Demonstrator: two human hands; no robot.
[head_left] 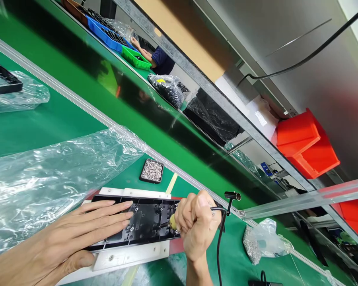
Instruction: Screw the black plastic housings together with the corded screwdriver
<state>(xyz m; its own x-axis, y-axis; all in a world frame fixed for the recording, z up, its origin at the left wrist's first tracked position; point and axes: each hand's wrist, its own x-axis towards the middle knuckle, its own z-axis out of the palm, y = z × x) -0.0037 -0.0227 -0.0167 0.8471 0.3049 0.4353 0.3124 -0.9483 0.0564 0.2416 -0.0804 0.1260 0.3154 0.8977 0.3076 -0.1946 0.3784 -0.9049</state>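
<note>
My left hand [86, 228] lies flat, fingers stretched out, on a black plastic panel [146, 220] that sits in a white fixture [131, 254] on the green bench. My right hand [197, 224] is wrapped in a fist round an electric screwdriver [173, 221] with a yellowish tip section, pointed at the panel's right part. Its black cable [219, 246] runs down from the fist. A small black tray of screws [152, 171] lies just beyond the fixture.
A large clear plastic bag [47, 174] covers the bench at left. A small bag of screws [262, 240] lies at right. The green conveyor [77, 71] runs beyond an aluminium rail. Red bins [307, 143] hang at right. Another person [158, 59] works far off.
</note>
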